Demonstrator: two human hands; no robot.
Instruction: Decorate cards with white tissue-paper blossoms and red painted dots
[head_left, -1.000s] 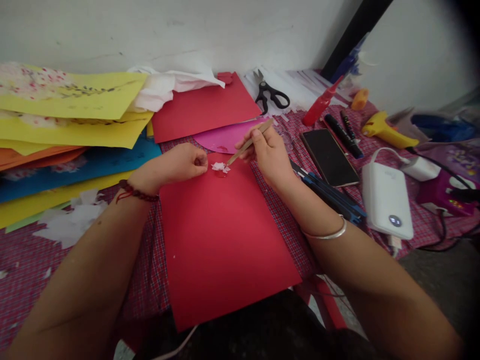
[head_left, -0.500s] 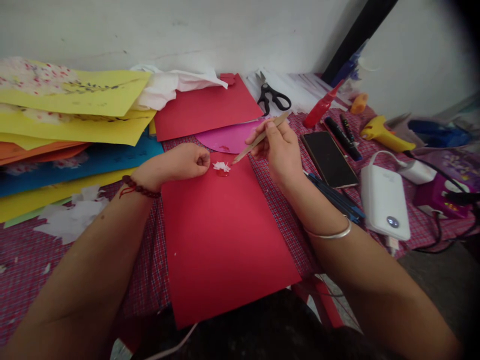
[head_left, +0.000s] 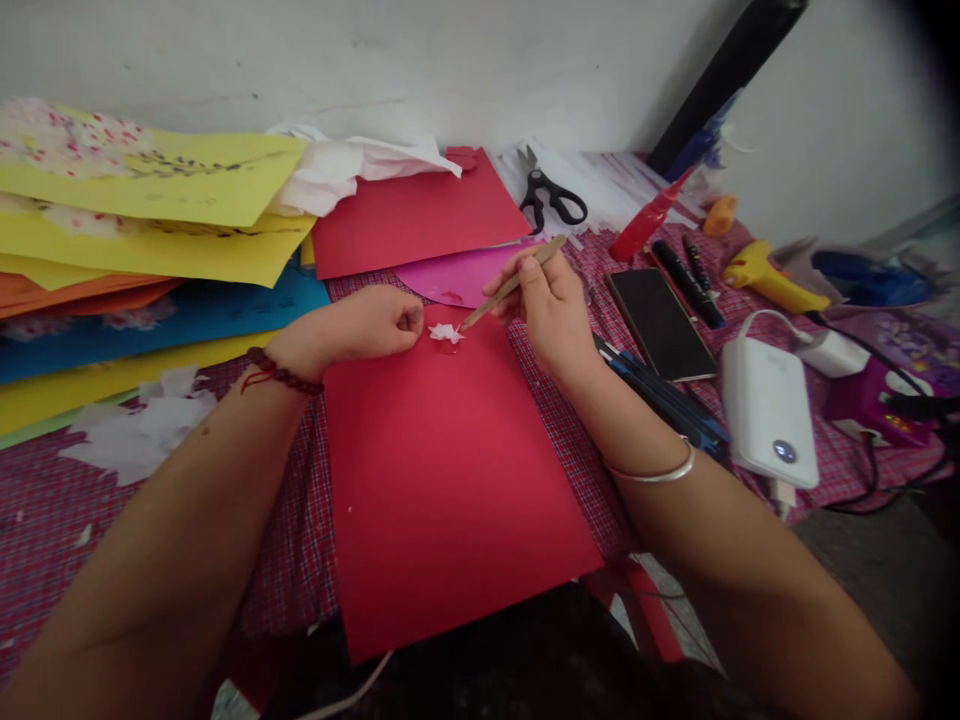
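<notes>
My right hand [head_left: 549,308] is closed around a pale wooden stick [head_left: 499,292], slanting down to the left. The stick's narrow end is at the right side of a small white tissue-paper flower [head_left: 445,332], near the top of a red sheet of paper [head_left: 450,480]. Just below the flower is a wet, shiny patch on the sheet. My left hand [head_left: 367,322] rests on the sheet's upper left corner with its fingers curled in, close to the flower; whatever may be inside them is hidden.
Coloured sheets with blossom pictures [head_left: 187,180] are stacked at left, above torn white tissue [head_left: 142,425]. Black scissors [head_left: 551,195] lie behind. To the right are a red bottle [head_left: 646,222], phone [head_left: 661,322], markers [head_left: 686,280], yellow glue gun [head_left: 772,280] and white power bank [head_left: 769,410].
My right hand has shifted slightly left, bringing the stick's end closer to the flower. My left hand stays curled at the corner. The camera view has moved a little.
</notes>
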